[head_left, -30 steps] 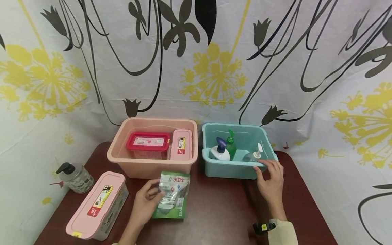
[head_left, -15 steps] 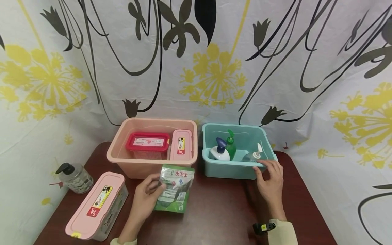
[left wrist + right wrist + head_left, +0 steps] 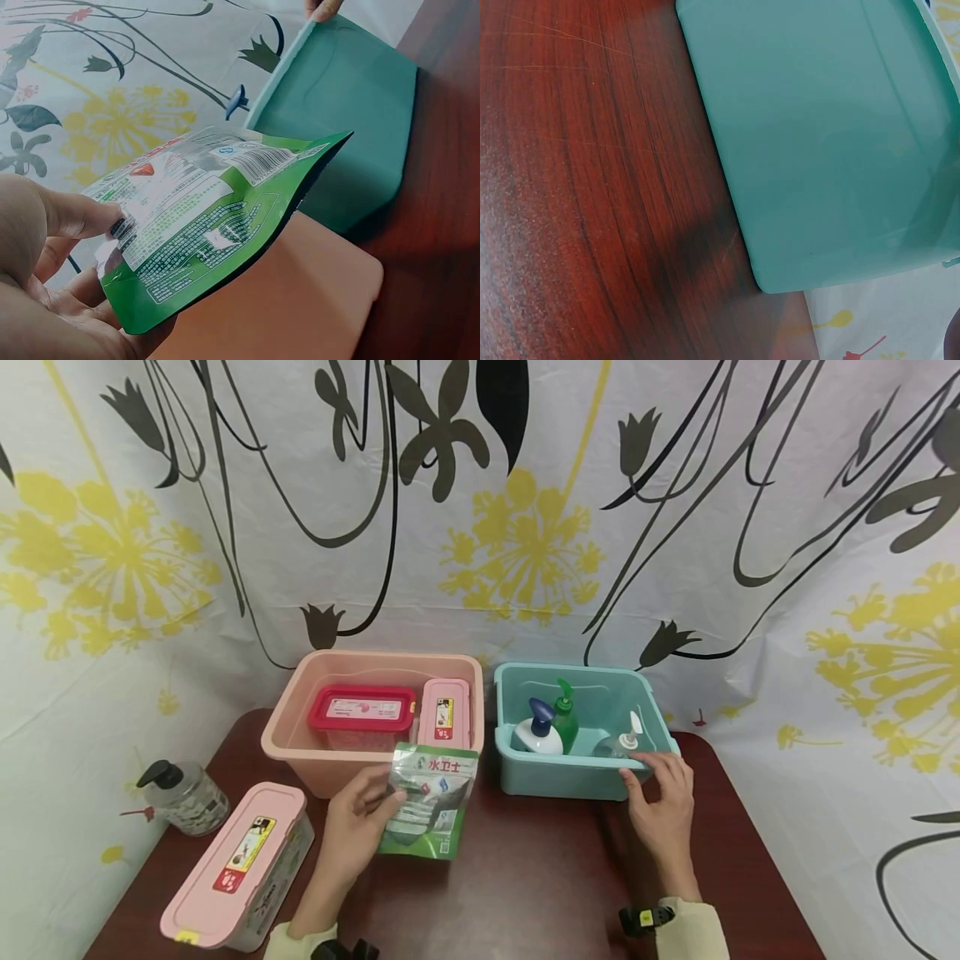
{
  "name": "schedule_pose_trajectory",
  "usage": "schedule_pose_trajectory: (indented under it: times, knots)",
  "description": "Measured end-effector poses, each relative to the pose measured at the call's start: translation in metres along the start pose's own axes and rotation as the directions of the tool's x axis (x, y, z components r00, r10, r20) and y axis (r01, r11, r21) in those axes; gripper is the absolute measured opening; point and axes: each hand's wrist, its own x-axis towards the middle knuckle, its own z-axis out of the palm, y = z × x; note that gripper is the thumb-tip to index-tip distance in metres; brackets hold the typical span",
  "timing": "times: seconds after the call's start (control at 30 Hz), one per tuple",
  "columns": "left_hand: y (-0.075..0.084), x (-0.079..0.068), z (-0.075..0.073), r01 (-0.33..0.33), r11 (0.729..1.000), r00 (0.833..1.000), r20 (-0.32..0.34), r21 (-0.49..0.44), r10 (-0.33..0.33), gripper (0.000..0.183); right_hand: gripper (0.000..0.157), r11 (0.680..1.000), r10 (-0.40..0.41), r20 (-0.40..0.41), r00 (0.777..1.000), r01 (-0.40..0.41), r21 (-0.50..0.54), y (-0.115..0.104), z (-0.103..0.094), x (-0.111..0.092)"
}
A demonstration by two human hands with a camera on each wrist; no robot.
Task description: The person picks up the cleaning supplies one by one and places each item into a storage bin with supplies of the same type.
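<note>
- The left hand (image 3: 356,814) pinches a green pouch (image 3: 431,810) by its left side, thumb on the upper face and fingers underneath; the pouch looks raised off the worktop (image 3: 540,885).
- From the pouch, the pink bin (image 3: 318,774) stands at 11 o'clock, the blue bin (image 3: 562,779) at 2 o'clock, the long box (image 3: 236,860) at 8 o'clock.
- The right hand (image 3: 663,797) grips the blue bin's rim at about 4 o'clock, fingers over it, thumb outside.
- Held at one side only, the pouch could swing or slip, its glossy film giving little grip.
- Its top overlaps the pink bin's near rim from above; touching or not, I cannot tell. Carried low, it could snag there.
- A tug by the right hand could tilt the blue bin and knock the white bottle (image 3: 538,739) into the green bottle (image 3: 568,728).
</note>
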Motion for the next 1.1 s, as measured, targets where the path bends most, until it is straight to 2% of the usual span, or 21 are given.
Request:
schedule_pose_trajectory:
  times: [0.07,0.3,0.47,0.67,0.93,1.1]
  knots:
    - [0.002,0.002,-0.001,-0.005,1.000,1.000,0.002,0.004,0.005,0.035,0.031,1.000,0.000,-0.001,1.000,0.000,-0.003,0.000,0.000,0.000]
    - [-0.020,0.017,-0.007,-0.094,0.996,0.996,0.009,-0.014,0.094,0.034,0.031,1.000,-0.004,-0.005,1.000,0.004,-0.003,-0.001,0.000,0.000]
    - [-0.014,0.019,-0.009,-0.116,0.993,0.993,0.021,-0.023,0.117,0.036,0.031,1.000,-0.007,-0.007,1.000,0.007,-0.007,0.000,0.000,0.000]
    - [-0.010,0.024,-0.011,-0.108,0.991,0.994,0.001,-0.083,0.109,0.036,0.031,1.000,-0.003,-0.004,1.000,0.003,-0.012,0.000,0.000,0.000]
    - [-0.007,0.033,-0.013,-0.092,0.993,0.994,-0.067,-0.068,0.088,0.036,0.031,1.000,0.002,-0.005,1.000,-0.002,-0.014,0.000,0.000,0.000]
    - [-0.002,0.039,-0.013,-0.110,0.992,0.990,-0.098,-0.066,0.103,0.036,0.031,1.000,-0.002,-0.008,1.000,0.002,-0.013,0.000,0.000,0.000]
